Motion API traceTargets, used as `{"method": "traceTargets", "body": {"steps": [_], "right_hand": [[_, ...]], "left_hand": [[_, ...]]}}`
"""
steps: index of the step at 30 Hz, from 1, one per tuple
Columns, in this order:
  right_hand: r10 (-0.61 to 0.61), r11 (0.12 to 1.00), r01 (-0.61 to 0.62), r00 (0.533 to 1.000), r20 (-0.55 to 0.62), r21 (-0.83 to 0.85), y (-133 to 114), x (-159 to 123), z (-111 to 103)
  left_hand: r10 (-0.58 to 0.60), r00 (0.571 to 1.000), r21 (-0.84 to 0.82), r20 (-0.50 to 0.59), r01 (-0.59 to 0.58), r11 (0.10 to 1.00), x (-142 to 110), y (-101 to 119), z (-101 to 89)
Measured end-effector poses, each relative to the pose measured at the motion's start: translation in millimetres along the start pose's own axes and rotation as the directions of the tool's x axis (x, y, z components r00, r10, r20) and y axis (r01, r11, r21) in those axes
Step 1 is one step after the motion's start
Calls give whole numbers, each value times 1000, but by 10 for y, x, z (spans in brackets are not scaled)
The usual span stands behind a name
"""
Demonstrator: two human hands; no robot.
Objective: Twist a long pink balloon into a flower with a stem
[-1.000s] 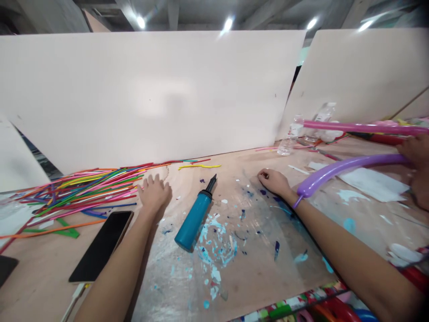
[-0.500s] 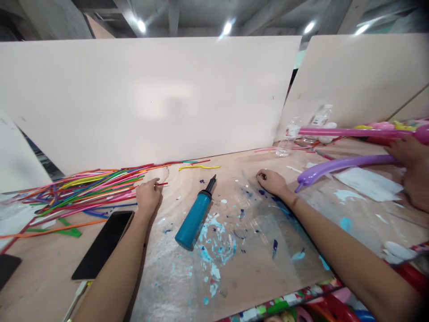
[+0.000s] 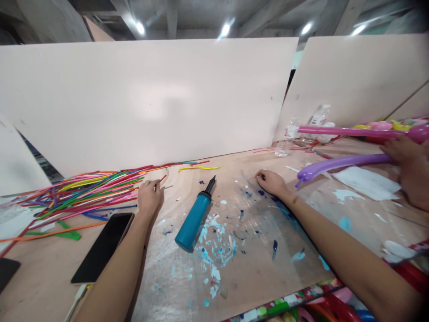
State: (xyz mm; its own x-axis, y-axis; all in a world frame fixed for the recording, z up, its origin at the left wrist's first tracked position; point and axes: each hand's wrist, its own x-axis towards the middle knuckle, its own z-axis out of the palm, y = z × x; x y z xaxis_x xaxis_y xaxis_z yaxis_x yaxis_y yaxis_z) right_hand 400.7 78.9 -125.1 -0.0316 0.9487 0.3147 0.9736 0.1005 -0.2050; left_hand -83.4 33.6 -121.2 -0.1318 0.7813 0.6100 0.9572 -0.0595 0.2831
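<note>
My left hand (image 3: 149, 197) rests on the wooden table (image 3: 254, 268) at the right end of a pile of thin uninflated balloons (image 3: 80, 192). Its fingers pinch the tip of a red balloon (image 3: 161, 180). My right hand (image 3: 271, 181) lies on the table as a loose fist with nothing visible in it. A teal hand pump (image 3: 196, 217) lies between my hands, nozzle pointing away from me.
A black phone (image 3: 103, 246) lies left of my forearm. Another person's hand (image 3: 410, 167) at the right holds a purple inflated balloon (image 3: 342, 163) beneath a pink one (image 3: 351, 131). Plastic bottles (image 3: 288, 136) stand at the back right. White boards wall the table's far side.
My left hand went from lying flat with spread fingers to pinching a red balloon's tip. The purple balloon at the right moved away from my right wrist.
</note>
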Motion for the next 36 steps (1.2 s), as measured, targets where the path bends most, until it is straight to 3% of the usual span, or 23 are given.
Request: {"method": "traceTargets", "body": {"steps": [10,15,20,29,36], "right_hand": [[4,1000,-4,1000,-10,2,-16,-14,-11],[-1,1000,1,1000,-10,0,-22,-25,-18],[3,1000,-3,1000,0,-5,-17,-13,-16],[16,1000,-16,1000,14,-15,-12,-1,-12],[18,1000,-18,1000,12,-2,-25,-15,-29]], "left_hand": [[-87,993,15,77,86,996,-4,61,-89],[-66,992,-27,108,69,997,-6,57,-70],[-76,992,-49,105,81,996,-2,51,-64],[-205,973,24,107,203,979,-24,118,-128],[-182,982,-30,50,184,982,19,50,-82]]}}
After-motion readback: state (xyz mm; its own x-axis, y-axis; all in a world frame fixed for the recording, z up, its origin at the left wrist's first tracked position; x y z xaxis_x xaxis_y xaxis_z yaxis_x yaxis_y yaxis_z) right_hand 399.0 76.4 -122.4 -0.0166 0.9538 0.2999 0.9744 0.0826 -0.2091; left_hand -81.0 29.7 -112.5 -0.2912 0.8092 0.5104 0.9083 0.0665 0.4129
